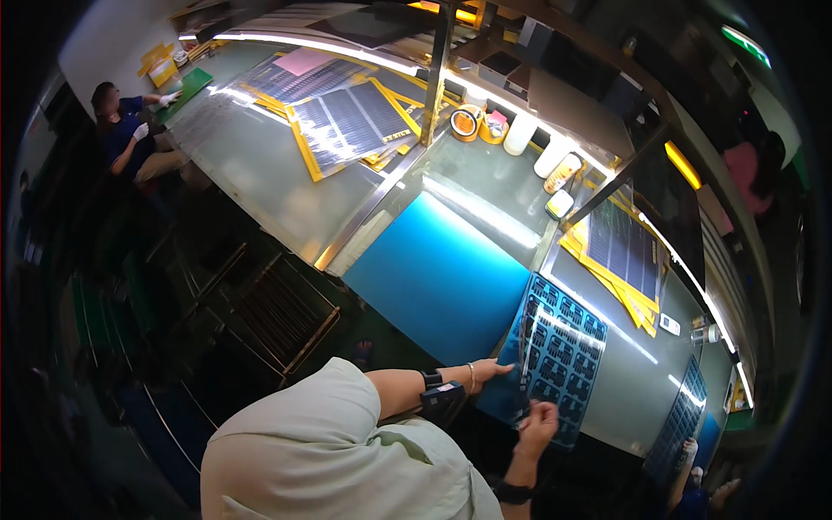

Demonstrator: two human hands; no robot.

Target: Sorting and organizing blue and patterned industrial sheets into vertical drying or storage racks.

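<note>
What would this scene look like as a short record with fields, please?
Left hand: at the left edge of a patterned blue-black panel; grip unclear
Right hand: in front of that panel, fingers curled; anything pinched is too small to tell
Left of panel: plain blue sheet
Bench, farther back: orange tape roll, white bottle
Far left: co-worker's gloved hand at a green board
</note>
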